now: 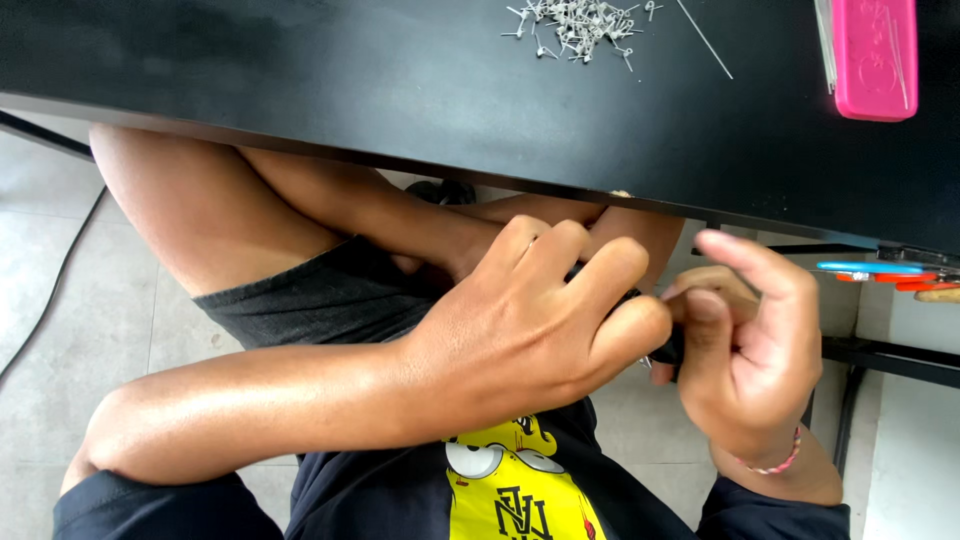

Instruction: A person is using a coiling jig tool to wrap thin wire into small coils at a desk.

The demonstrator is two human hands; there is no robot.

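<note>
We've got both hands down in the lap, under the worktop (300, 90) edge. Left hand (530, 330) has its fingers curled tight around a small dark tool (668, 345); right hand (745, 350) pinches at its tip, forefinger lifted. Whatever tiny part's in there could easily slip and drop to the floor (60, 270), far from the pin pile (580, 25).
</note>
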